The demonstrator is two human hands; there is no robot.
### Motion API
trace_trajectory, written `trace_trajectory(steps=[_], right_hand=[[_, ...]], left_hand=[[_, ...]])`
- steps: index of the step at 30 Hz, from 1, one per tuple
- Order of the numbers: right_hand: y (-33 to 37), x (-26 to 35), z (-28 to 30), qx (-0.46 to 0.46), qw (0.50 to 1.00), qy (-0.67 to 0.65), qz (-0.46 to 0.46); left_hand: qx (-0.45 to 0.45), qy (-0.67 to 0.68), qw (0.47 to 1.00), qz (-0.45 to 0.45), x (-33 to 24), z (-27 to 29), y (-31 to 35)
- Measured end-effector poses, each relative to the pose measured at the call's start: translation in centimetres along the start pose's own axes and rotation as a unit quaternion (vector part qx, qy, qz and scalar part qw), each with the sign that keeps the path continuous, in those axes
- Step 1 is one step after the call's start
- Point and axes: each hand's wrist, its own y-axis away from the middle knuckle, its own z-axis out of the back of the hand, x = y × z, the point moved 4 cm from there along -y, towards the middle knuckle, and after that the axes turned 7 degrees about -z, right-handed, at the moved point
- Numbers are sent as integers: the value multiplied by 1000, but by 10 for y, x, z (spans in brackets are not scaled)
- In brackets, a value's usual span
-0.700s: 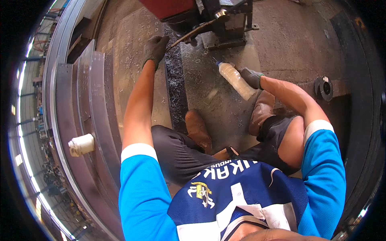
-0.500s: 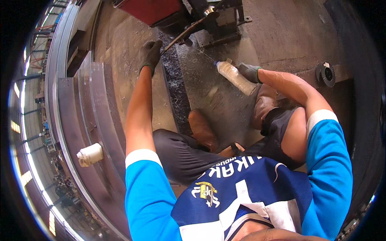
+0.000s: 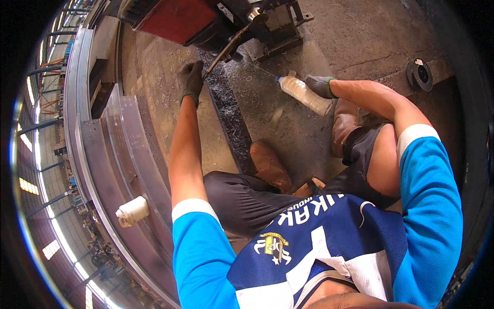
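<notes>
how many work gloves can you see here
2: one grey glove on the left hand, near the end of the curved lever; another on the right hand, against the plastic bottle. No others show.

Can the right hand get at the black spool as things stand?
Probably yes, though the right hand holds the bottle; the spool lies off to its right, with nothing seen blocking the way.

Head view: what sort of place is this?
Likely a metal fabrication workshop: long brownish-grey steel beams, a red-and-black metal machine, and small silvery metal shavings scattered across a dark flat strip.
</notes>
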Motion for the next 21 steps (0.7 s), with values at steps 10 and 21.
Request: trace_trajectory(steps=[10,21], right_hand=[[-19,-3,0,-31,997,-8,63],[5,19,9,-66,983,-14,169]], left_hand=[[3,13,1000,8,-15,-2,12],[1,-11,1000,-19,1,-7,2]])
